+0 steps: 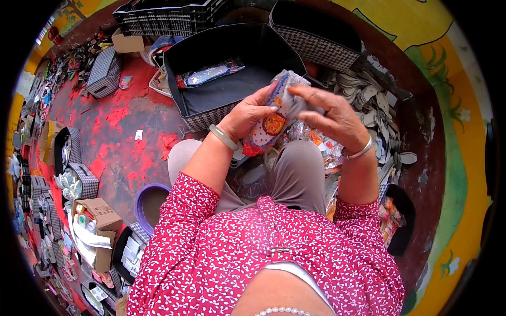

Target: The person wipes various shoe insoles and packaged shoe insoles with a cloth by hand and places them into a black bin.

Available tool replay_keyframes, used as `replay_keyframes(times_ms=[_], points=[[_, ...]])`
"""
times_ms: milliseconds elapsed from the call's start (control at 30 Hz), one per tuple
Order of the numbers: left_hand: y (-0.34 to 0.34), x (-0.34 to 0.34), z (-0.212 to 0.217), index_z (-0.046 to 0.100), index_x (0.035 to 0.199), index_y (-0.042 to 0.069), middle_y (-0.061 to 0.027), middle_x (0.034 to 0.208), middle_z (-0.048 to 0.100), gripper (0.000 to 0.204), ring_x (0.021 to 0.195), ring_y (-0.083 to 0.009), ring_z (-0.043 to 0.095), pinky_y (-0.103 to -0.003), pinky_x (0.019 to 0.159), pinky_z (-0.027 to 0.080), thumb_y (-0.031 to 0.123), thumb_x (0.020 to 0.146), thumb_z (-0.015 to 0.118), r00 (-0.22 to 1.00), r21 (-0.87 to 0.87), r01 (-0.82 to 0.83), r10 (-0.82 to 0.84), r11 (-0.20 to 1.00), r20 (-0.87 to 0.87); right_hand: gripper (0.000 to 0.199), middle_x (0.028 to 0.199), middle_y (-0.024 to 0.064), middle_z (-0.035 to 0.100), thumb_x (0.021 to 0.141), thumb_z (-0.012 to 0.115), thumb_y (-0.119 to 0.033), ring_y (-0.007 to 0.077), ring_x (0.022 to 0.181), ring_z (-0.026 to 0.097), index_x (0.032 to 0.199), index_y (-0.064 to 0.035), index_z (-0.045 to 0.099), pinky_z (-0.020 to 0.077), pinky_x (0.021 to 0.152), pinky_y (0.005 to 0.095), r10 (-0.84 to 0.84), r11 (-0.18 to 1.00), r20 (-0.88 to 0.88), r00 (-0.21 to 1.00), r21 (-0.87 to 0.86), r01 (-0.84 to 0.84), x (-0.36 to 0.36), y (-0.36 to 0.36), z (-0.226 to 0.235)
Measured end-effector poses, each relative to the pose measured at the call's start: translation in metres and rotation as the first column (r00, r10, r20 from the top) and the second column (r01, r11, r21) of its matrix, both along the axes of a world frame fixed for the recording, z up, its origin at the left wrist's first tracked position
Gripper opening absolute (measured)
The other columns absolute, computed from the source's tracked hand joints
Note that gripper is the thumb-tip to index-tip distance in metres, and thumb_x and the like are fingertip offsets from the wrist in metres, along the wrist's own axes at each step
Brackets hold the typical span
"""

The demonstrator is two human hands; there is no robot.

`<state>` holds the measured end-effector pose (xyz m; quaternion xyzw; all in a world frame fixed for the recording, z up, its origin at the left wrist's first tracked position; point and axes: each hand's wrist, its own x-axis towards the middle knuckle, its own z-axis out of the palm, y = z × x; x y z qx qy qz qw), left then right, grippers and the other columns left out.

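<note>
Red floor [113, 124] w/ black bin [211, 97], purple bowl [143, 203], cardboard box [100, 213].

Packing workshop; fabric bins [232, 113] of goods

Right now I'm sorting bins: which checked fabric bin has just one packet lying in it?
The large open bin ahead of the hands, one clear packet inside.

I look down on a worn floor [121, 131], grey concrete with flaking red paint. A yellow wall [464, 131] painted with green plants curves along the right. A black fabric bin [232, 52] with a checked rim stands ahead, a second bin [316, 31] and a black crate [168, 16] behind it. Smaller checked boxes [79, 179] and cardboard cartons [100, 216] line the left side, beside a purple bucket [145, 203]. Daylight is soft and even.
</note>
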<state>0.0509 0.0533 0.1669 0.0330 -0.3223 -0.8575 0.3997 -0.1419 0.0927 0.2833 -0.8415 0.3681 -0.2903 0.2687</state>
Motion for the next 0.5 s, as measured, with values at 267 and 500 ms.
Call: replay_keyframes(times_ms=[267, 500], points=[[0.005, 0.002, 0.003, 0.026, 0.144, 0.009, -0.0127, 0.137, 0.043, 0.069, 0.121, -0.0236, 0.047, -0.036, 0.102, 0.038, -0.005, 0.083, 0.053, 0.997, -0.012, 0.056, -0.056, 0.998, -0.055, 0.044, 0.102, 0.0065, 0.059, 0.075, 0.074, -0.019, 0.0114, 0.089, 0.057, 0.114, -0.0044, 0.060, 0.0474, 0.077, 0.0240, -0.388, 0.861, 0.202, 0.899, -0.269, 0.432, 0.013, -0.024, -0.039], [0.007, -0.008, -0.002, 0.039, 0.133, 0.001, -0.0097, 0.121, 0.053, 0.054, 0.109, -0.0182, 0.054, -0.032, 0.095, 0.043, 0.001, 0.083, 0.060, 0.997, -0.106, -0.020, 0.028, 0.994, 0.076, 0.026, 0.068, 0.0109, 0.063, 0.080, 0.070, -0.030, 0.0216, 0.059, 0.062, 0.081, -0.0048, 0.064, 0.0476, 0.056, 0.0300, -0.584, 0.767, 0.273, 0.764, -0.122, 0.630, 0.026, -0.020, -0.065]])
